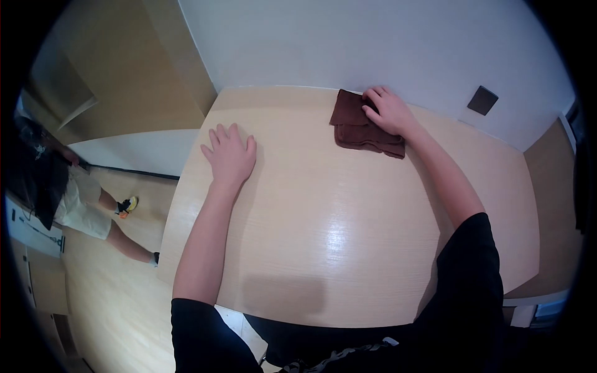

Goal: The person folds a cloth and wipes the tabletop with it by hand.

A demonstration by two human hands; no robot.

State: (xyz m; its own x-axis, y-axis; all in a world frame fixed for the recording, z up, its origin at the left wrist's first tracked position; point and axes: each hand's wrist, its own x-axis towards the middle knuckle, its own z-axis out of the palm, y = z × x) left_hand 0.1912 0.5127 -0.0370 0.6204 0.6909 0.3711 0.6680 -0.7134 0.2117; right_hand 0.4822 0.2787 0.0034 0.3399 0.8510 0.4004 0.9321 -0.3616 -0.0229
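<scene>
My left hand [230,155] lies flat on the left side of the pale wooden table [298,205], fingers spread, with nothing in it. At the far edge, close to the wall, my right hand [388,112] is on a folded dark brown cloth [367,133]. Its fingers and thumb curl over the cloth's upper right part, gripping it against the tabletop. The cloth lies in uneven layers, and my hand hides part of its right side.
A white wall [373,43] with a dark square plate [482,100] borders the table's far side. To the left, a person in light shorts [84,205] stands on the wooden floor [118,298]. A wooden panel [553,186] is at the right.
</scene>
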